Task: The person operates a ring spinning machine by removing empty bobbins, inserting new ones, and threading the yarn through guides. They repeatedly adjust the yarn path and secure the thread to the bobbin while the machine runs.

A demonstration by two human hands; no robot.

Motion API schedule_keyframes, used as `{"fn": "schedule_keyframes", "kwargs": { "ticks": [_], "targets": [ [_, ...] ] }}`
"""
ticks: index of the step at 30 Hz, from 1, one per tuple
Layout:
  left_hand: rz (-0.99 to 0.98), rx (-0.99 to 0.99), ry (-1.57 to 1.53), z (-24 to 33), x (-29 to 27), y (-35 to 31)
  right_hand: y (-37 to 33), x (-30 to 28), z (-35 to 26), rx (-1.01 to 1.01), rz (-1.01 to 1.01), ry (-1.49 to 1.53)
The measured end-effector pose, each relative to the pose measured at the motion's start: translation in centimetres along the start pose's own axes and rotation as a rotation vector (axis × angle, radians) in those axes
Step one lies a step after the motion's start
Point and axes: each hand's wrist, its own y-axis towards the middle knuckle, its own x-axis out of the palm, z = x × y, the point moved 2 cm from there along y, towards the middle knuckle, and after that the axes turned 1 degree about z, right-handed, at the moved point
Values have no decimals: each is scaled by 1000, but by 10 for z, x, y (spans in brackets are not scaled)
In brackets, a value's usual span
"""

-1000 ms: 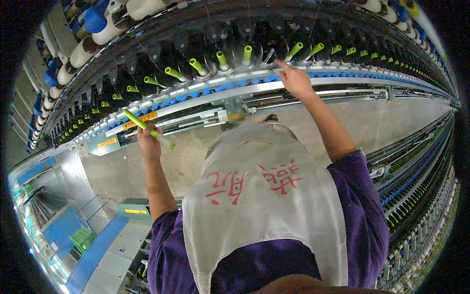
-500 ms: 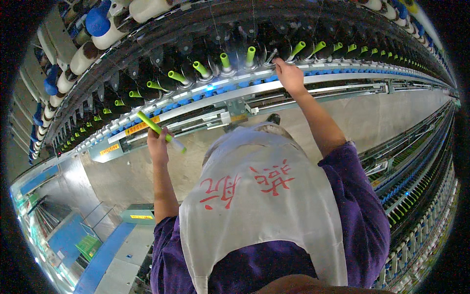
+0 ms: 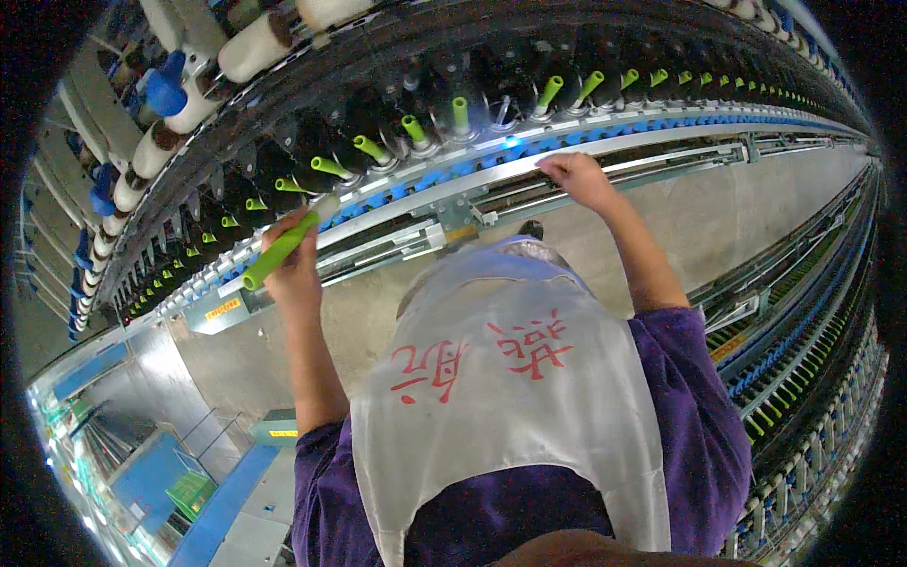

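My left hand [image 3: 295, 267] is wrapped round a bright green bobbin tube [image 3: 276, 257] with a whitish end. It holds the tube aslant just in front of the spinning frame's rail [image 3: 378, 210]. My right hand [image 3: 578, 180] is over the front rail with thumb and fingers pinched together. Anything between those fingertips is too small to make out. Behind it stands a bare metal spindle [image 3: 504, 111] in the row. On either side of that spindle, green tubes [image 3: 460, 113] sit upright on their own spindles.
A long row of green-tubed spindles curves off left and right. White roving bobbins [image 3: 255, 47] and blue holders [image 3: 166, 85] hang above at the left. Another spinning frame [image 3: 794, 378] runs behind me on the right. A blue and grey cabinet [image 3: 255, 501] stands at lower left.
My right hand has drawn back from the bare spindle toward me. My left hand has risen closer to the rail, and its tube has turned so the whitish end points up toward the spindles.
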Motion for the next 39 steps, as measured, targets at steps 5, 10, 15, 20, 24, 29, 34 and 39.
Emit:
{"fn": "schedule_keyframes", "kwargs": {
  "ticks": [5, 10, 15, 20, 24, 29, 34, 39],
  "targets": [
    [-56, 159, -224, 45, 54, 4, -53, -44, -7, 38, -8, 309],
    [-199, 261, -423, 82, 120, 2, -77, -84, -24, 109, 21, 495],
    [-226, 149, -520, 113, 140, -1, -90, -107, -20, 116, 6, 444],
    [-405, -72, -416, 137, 149, -23, -57, -90, -59, -516, 274, 281],
    [-462, -11, -406, 150, 142, -33, -30, -59, -94, -662, 82, 448],
    [-333, -90, -406, 141, 121, -28, -35, -44, -89, -523, -145, 353],
    [-403, -153, -328, 144, 119, -28, -40, -59, -104, -391, -28, 196],
    [-468, -212, -739, 167, 93, -24, -81, -102, -117, -403, 90, 351]
  ]
}}
